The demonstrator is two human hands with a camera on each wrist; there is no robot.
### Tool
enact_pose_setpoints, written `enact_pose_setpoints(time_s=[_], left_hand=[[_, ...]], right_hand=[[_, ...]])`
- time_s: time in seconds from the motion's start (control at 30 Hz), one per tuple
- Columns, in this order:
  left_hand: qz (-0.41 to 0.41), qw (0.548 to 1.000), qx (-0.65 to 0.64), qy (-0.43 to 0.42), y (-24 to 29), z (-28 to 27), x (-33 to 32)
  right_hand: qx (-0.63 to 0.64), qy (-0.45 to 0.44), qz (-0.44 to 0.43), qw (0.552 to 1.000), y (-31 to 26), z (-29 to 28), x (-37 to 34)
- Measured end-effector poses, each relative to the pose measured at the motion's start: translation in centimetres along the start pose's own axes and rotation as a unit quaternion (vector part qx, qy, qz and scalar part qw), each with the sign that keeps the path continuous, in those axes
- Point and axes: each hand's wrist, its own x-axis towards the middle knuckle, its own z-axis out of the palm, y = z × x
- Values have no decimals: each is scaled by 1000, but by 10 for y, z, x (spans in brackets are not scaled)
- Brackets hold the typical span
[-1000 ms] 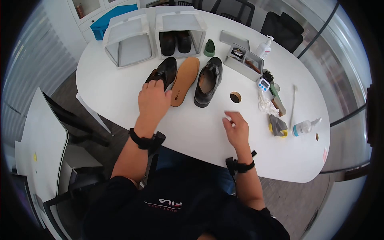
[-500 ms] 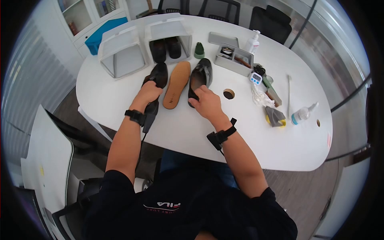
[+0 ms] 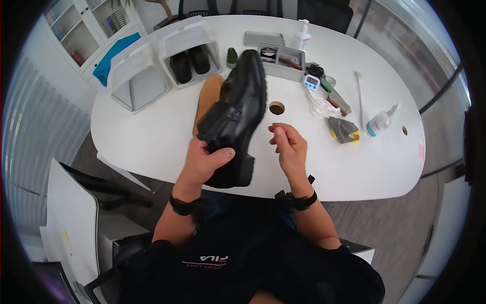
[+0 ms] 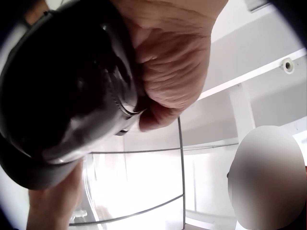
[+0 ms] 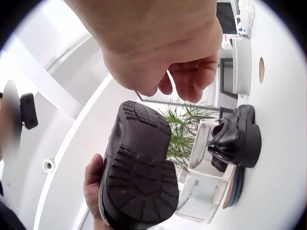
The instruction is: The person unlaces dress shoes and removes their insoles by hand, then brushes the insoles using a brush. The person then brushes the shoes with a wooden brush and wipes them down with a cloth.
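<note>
The left hand [image 3: 200, 164] grips a black leather shoe [image 3: 245, 101] around its heel end, raised and tilted above the table. Its ridged sole [image 5: 141, 177] faces the right wrist camera, and the left wrist view has glossy leather [image 4: 81, 96] beside the palm [image 4: 175, 62]. To the right of the shoe the right hand [image 3: 291, 152] hovers, fingers loosely curled around nothing. A second black shoe [image 5: 232, 139] stands on the table, mostly hidden in the head view behind the raised one. A tan insole [image 3: 206, 96] lies to the left, partly covered.
Two clear boxes stand at the back left, one empty [image 3: 139, 83], one holding dark shoes [image 3: 190, 66]. Behind are a green brush [image 3: 232, 58], a grey organizer [image 3: 286, 71] and a pump bottle [image 3: 302, 38]. Rightward lie a timer [image 3: 311, 82], grey cloth [image 3: 343, 129] and spray bottle [image 3: 378, 123].
The left hand has lifted the left shoe off the table and brought it toward the body and rightward. The right hand, at the other shoe half a second ago, is now away from it.
</note>
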Motion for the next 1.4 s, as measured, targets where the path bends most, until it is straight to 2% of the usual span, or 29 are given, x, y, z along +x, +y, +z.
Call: enact_pose_setpoints(time_s=[0.03, 0.1, 0.17, 0.2, 0.3, 0.33, 0.4, 0.53, 0.57, 0.63, 0.67, 0.73, 0.77, 0.83, 0.87, 0.93, 0.97, 1.0, 1.03, 1.07, 1.1, 1.13, 1.17, 1.23, 1.27, 1.3, 1.33, 1.37, 1.4], left_hand=[[-4, 1000, -3, -9, -11, 8, 4], [18, 990, -122, -71, -35, 24, 12], [20, 987, -140, -71, -46, 47, 17], [10, 985, -157, -71, -56, 53, 22], [-10, 983, -175, -59, -71, 71, 35], [-19, 985, -158, -64, -79, 73, 40], [-31, 990, -121, -60, -91, 78, 39], [25, 992, -22, -120, -98, 90, 31], [97, 983, 42, -150, -96, 93, 32], [126, 971, 93, -179, -94, 100, 30], [125, 971, 92, -182, -89, 102, 30], [257, 914, 248, -192, -76, 103, 32], [258, 914, 247, -193, -78, 101, 34], [162, 950, 202, -176, -87, 96, 35], [161, 950, 202, -177, -93, 98, 36], [163, 978, 125, -18, -105, 105, 40], [161, 979, 124, -20, -110, 104, 42], [66, 997, -25, 19, -115, 104, 45], [-31, 983, -173, 60, -123, 102, 47], [14, 996, -88, -13, -128, 87, 53], [11, 996, -91, -19, -137, 80, 58], [-58, 962, -266, -19, -139, 78, 62], [-126, 893, -431, -17, -141, 75, 64], [-131, 896, -425, -11, -136, 73, 65], [-153, 904, -397, 51, -118, 79, 63], [-173, 907, -367, 115, -109, 79, 61], [-146, 910, -377, 92, -120, 67, 62], [-137, 910, -378, 104, -116, 63, 60], [-146, 904, -383, 121, -111, 60, 55]], right_hand=[[17, 38, -2, 999, -5, -10, -4], [14, 70, 0, 997, -15, -31, -15], [-170, 84, -142, 972, -24, -49, -32], [-196, 91, -199, 956, -28, -49, -39], [-257, 20, -254, 932, -28, -44, -57], [-258, 22, -252, 932, -25, -40, -61], [-245, 5, -106, 964, -17, -32, -68], [-286, 52, -84, 953, -7, -32, -62], [-285, 53, -83, 954, -2, -33, -59], [-340, 80, -147, 925, 5, -34, -55], [-334, 59, -101, 935, 1, -37, -53], [-335, 62, -112, 933, 5, -38, -50], [-337, 61, -123, 931, 6, -38, -49], [-336, 66, -110, 933, 5, -37, -47], [-333, 69, -96, 935, 4, -36, -47], [-348, 61, -103, 930, 0, -30, -45], [-364, 55, -107, 924, -1, -26, -46], [-373, 49, -88, 922, -2, -22, -47], [-375, 50, -85, 922, -2, -18, -49], [-377, 38, -96, 920, -3, -15, -49], [-381, 28, -107, 918, -4, -14, -49], [-367, 17, -92, 925, -9, -14, -48], [-371, 23, -87, 924, -10, -16, -49], [-366, -18, -71, 928, -11, -18, -46], [-366, -20, -70, 928, -13, -25, -43], [-288, -78, -36, 954, -16, -39, -40], [-206, -141, -2, 968, -17, -50, -38], [-169, -80, 2, 982, -6, -56, -35], [-185, -30, 53, 981, 2, -63, -28]])
